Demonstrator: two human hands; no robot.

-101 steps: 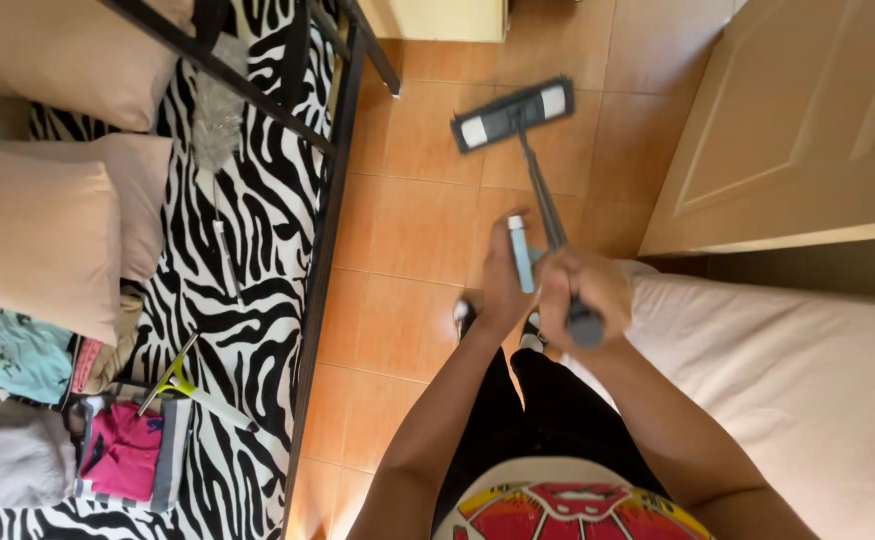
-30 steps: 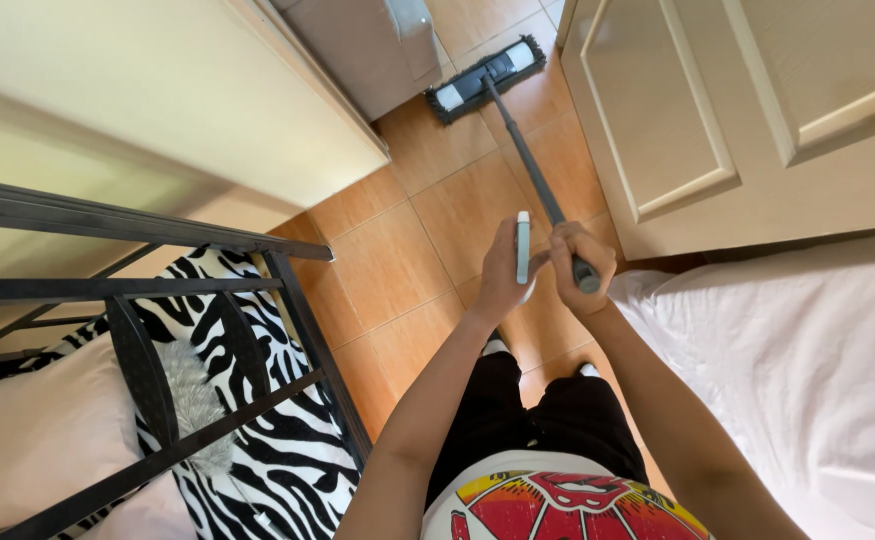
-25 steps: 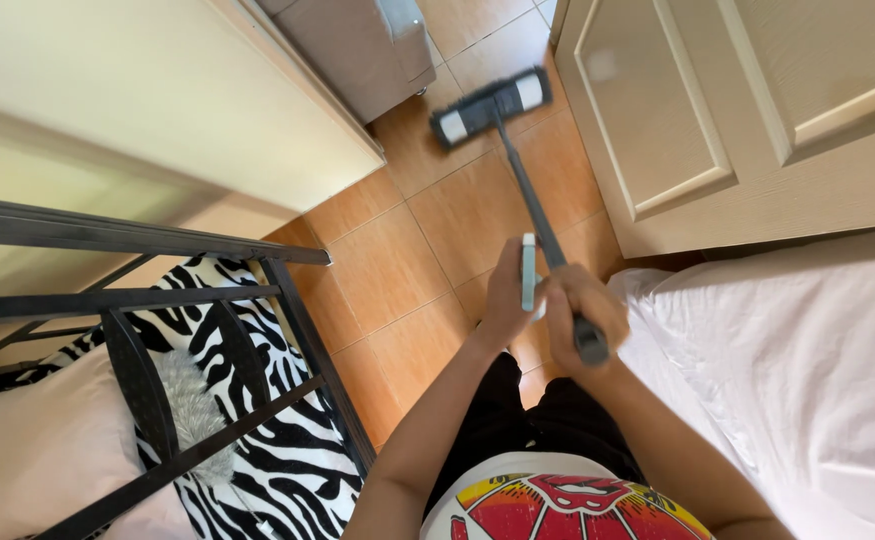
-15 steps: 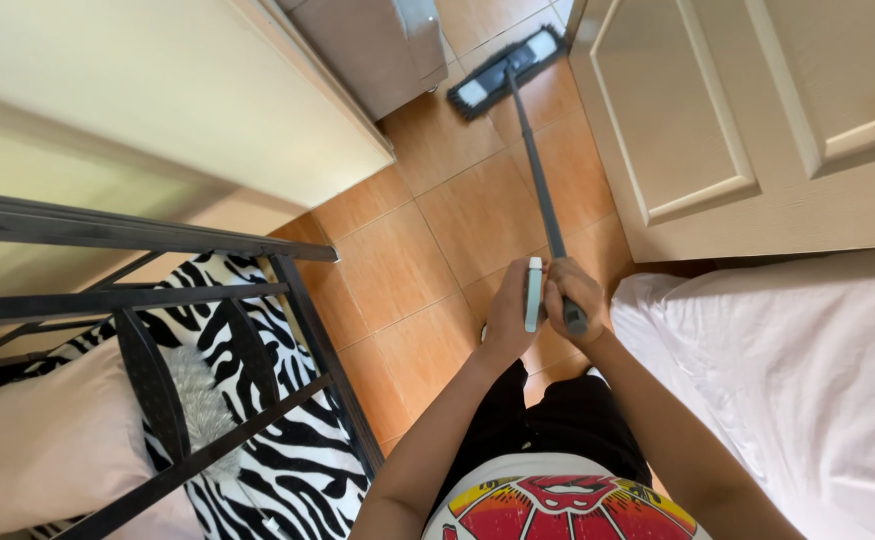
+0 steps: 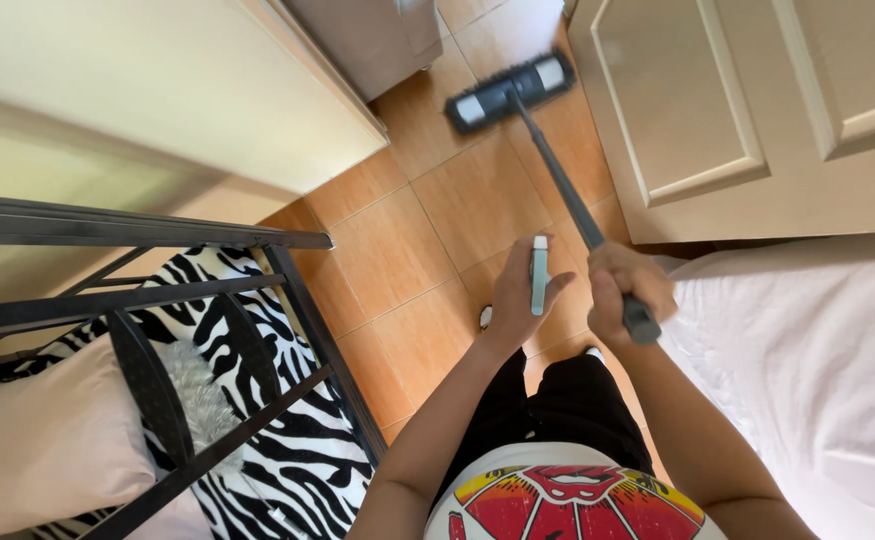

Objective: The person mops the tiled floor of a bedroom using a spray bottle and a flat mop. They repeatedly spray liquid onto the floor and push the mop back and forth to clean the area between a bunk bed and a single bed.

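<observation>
My right hand (image 5: 625, 290) grips the grey handle of a flat mop (image 5: 567, 190). Its dark rectangular head (image 5: 507, 92) lies on the orange floor tiles (image 5: 457, 200) ahead of me, close to a cream panelled door (image 5: 747, 110). My left hand (image 5: 522, 295) holds a slim pale phone (image 5: 539, 275) upright, edge-on to the camera, just left of the mop handle. Both forearms reach out over my black shorts and a white shirt with a red and yellow print.
A black metal bed frame (image 5: 147, 240) with a zebra-print cover (image 5: 257, 400) and pink pillows (image 5: 47, 450) stands at the left. A white-sheeted bed (image 5: 817, 370) fills the right. A cream wall panel (image 5: 157, 90) and a brown cabinet (image 5: 377, 35) sit at the top.
The mop head has slid back and forth over the tiles near the door. Compared with seconds ago, my view has turned away from the bed toward the door.
</observation>
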